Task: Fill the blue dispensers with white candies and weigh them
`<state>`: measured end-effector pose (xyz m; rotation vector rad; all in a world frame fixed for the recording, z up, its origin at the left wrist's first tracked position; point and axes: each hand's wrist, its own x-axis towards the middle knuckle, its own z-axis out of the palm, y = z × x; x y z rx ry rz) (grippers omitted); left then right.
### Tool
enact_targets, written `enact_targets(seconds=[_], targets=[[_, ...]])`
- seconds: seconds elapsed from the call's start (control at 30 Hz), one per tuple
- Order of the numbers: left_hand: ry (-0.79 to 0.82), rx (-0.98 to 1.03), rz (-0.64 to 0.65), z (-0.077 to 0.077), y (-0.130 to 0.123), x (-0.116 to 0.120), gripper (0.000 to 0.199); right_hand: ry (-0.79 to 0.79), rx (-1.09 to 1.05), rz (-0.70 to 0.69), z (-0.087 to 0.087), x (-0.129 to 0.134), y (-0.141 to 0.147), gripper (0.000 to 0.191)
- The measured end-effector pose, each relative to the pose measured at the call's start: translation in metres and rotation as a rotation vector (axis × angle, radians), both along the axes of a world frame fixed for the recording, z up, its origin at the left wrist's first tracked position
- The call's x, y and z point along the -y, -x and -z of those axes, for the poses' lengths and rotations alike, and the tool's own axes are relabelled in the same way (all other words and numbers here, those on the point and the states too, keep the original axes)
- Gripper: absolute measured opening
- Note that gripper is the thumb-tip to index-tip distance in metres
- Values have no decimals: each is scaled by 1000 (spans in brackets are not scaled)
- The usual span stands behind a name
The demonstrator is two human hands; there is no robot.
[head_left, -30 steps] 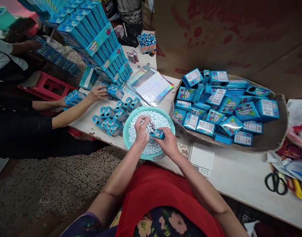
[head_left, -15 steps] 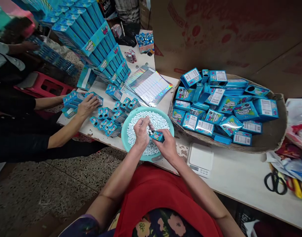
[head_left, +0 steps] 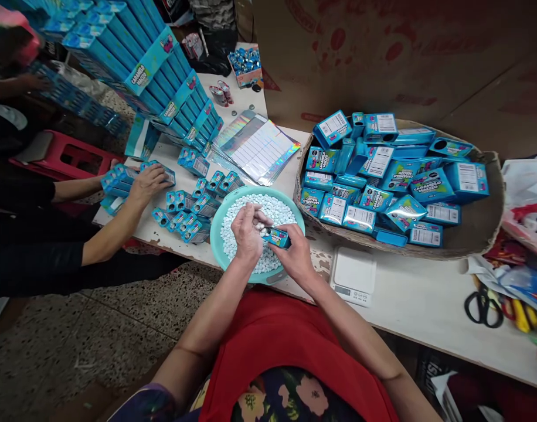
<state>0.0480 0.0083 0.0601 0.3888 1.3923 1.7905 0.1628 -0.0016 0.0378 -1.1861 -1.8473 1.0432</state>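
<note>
A small blue candy box lies tilted in my right hand, which grips it by its sides over the bowl. Cupped at the box's open end, my left hand holds some white candies in its curled fingers. Below both hands stands a turquoise bowl full of small pale candies. Several small blue boxes with round openings stand just left of the bowl. The inside of the box in my hand is hidden.
A cardboard tray of blue boxes stands right of the bowl, with a white scale before it. Scissors lie far right. A co-worker's hand rests on boxes at left, near a tall stack of cartons. Printed sheets lie behind the bowl.
The view has shifted slightly, so most things sit a little further left and higher. My left fingers have tilted over the box's open end; both hands remain above the bowl.
</note>
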Motion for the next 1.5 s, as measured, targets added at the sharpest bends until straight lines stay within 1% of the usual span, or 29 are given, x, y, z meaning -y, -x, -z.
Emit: enact_targets(seconds=[0.1,0.23,0.3,0.33,0.37,0.4,0.47,0.5,0.57,0.63,0.67,0.7,0.77,0.8,0.87,0.9,0.97,1.03,1.07,1.13,1.17,1.23,1.3,1.4,1.5], targets=[[-7,-10,34,-1,-3,0,38,6,-11,0,1,2,-1,24],[-41,7,120,-7,-8,4,35,41,-65,6,6,2,-2,25],[-75,-13,109,-7,-3,4,34,74,-93,12,8,1,-4,25],[-90,-42,87,-4,1,2,35,90,-110,11,9,1,-6,25],[-93,-87,63,2,7,-1,37,103,-130,8,9,2,-9,26],[-77,-155,42,11,14,-5,38,111,-151,6,9,3,-12,28],[12,-391,49,37,27,-15,37,115,-182,17,8,7,-21,29],[77,-560,97,52,31,-19,33,120,-186,26,7,9,-25,30],[180,-917,310,82,34,-24,26,141,-174,43,5,14,-35,31],[244,-1194,507,105,29,-21,23,161,-156,50,2,16,-43,32],[273,-1280,567,112,26,-17,23,164,-145,58,0,17,-47,31],[309,-1332,602,116,22,-12,23,159,-132,73,0,17,-50,31],[387,-1328,616,119,19,-2,21,143,-98,104,0,16,-54,30],[413,-1256,582,119,18,1,21,135,-78,115,0,15,-56,31],[426,-1040,455,116,21,4,24,125,-36,129,3,12,-56,31],[422,-936,386,113,24,4,28,127,-14,129,4,11,-55,31],[413,-797,288,105,28,4,36,129,27,121,6,9,-52,30],[378,-590,211,89,29,4,39,109,69,102,8,7,-44,30],[333,-423,170,79,29,5,38,90,94,85,8,7,-40,29],[193,-67,104,57,26,6,34,50,148,43,10,6,-28,29],[119,61,87,46,24,7,31,41,171,19,11,6,-22,29],[23,165,73,29,21,8,25,38,202,-23,10,7,-10,29],[-2,204,42,17,20,9,23,31,216,-55,8,7,-2,30],[-11,199,9,10,22,10,25,4,208,-76,1,8,2,31],[-59,186,30,6,23,11,20,-14,188,-81,-5,7,2,29]])
